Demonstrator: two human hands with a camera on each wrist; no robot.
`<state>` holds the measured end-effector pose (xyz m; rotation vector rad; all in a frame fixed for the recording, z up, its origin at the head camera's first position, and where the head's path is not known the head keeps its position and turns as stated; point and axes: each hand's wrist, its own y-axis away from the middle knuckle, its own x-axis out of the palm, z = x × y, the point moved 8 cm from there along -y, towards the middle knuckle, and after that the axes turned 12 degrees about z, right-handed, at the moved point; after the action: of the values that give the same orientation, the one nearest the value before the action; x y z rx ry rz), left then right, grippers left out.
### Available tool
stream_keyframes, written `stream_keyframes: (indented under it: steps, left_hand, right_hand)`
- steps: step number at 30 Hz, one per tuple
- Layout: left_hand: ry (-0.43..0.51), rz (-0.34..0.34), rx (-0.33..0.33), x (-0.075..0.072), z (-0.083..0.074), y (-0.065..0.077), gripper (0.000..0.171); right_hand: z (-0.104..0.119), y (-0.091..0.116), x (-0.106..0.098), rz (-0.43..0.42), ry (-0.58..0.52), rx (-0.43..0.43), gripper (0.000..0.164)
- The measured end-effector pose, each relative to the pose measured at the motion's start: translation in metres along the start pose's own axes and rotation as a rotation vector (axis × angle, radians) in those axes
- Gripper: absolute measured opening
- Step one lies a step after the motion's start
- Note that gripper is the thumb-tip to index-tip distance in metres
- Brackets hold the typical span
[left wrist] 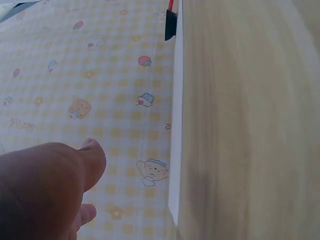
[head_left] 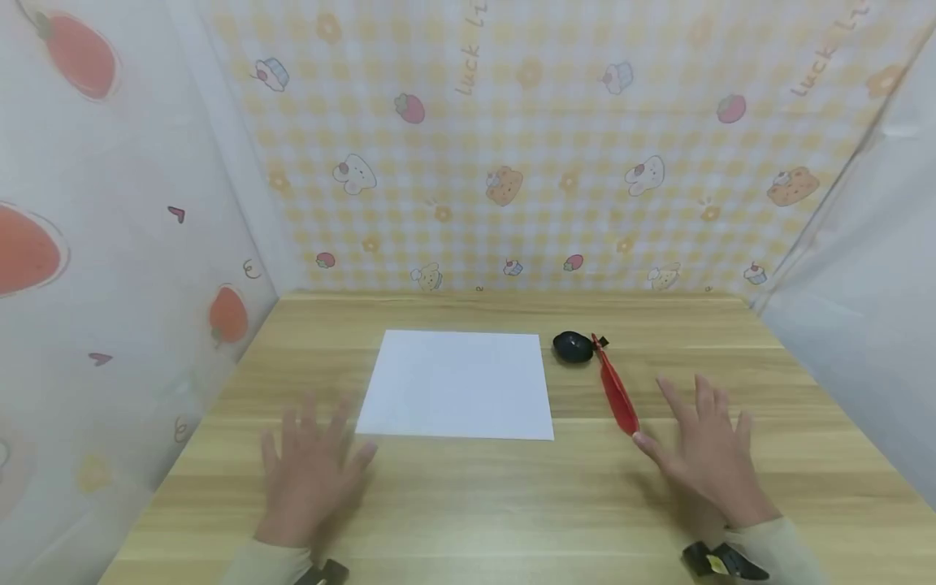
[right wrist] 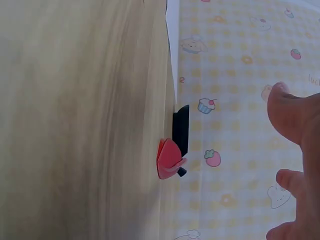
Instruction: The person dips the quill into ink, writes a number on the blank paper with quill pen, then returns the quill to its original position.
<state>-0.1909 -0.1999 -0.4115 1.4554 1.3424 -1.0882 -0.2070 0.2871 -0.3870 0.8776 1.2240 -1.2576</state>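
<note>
A blank white sheet of paper (head_left: 459, 385) lies on the table in the head view. To its right is a glossy black rounded object (head_left: 573, 347). Beside that lies a slim red feather-shaped object (head_left: 618, 396), its thin end toward the back by a small black piece (head_left: 602, 343). My left hand (head_left: 305, 479) is over the table at the sheet's near left corner, fingers spread and holding nothing. My right hand (head_left: 711, 459) also has spread fingers and holds nothing; its thumb tip is right at the red object's wide near end in the head view.
The wood-grain table (head_left: 468, 512) ends at a yellow checked cloth wall (head_left: 468, 146) at the back. A white printed sheet (head_left: 132, 244) hangs along the left side and a pale one (head_left: 870, 301) along the right. Dark straps (head_left: 724, 561) sit at both wrists.
</note>
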Motion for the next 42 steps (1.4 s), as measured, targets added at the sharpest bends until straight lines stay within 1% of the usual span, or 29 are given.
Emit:
stream_keyframes:
  steps: [5,8,12,15,18,21,25,29,31,36,42]
  left_hand:
    - [0.033,0.047,0.003,0.008,-0.003,-0.003,0.078]
    - [0.065,0.065,0.020,0.011,-0.006,-0.005,0.076]
    - [0.119,0.075,0.080,0.016,-0.012,-0.008,0.071]
    - [0.152,0.113,0.115,0.025,-0.016,-0.011,0.071]
    - [0.185,0.183,0.112,0.032,-0.018,-0.012,0.072]
    - [0.199,0.236,0.102,0.034,-0.021,-0.010,0.072]
    - [0.201,0.262,0.104,0.036,-0.024,-0.006,0.071]
    - [0.195,0.273,0.110,0.039,-0.026,-0.003,0.069]
    - [0.195,0.272,0.116,0.040,-0.028,-0.002,0.068]
    - [0.214,0.251,0.129,0.036,-0.036,0.000,0.070]
    - [0.229,0.236,0.134,0.033,-0.042,0.000,0.068]
  right_hand:
    - [-0.002,-0.010,-0.003,-0.057,-0.044,-0.073,0.082]
    - [-0.003,-0.018,-0.007,-0.080,-0.078,-0.114,0.077]
    - [-0.004,-0.030,-0.010,-0.080,-0.148,-0.149,0.070]
    - [-0.007,-0.039,-0.009,-0.054,-0.185,-0.164,0.069]
    - [-0.009,-0.048,-0.006,-0.016,-0.176,-0.180,0.070]
    - [-0.010,-0.056,-0.002,0.022,-0.152,-0.190,0.070]
    - [-0.013,-0.064,0.003,0.064,-0.134,-0.195,0.069]
    - [-0.017,-0.071,0.011,0.110,-0.125,-0.199,0.067]
    - [-0.018,-0.075,0.014,0.114,-0.121,-0.208,0.065]
    - [-0.021,-0.085,0.013,0.072,-0.093,-0.226,0.061]
    - [-0.023,-0.095,0.011,0.016,-0.034,-0.246,0.056]
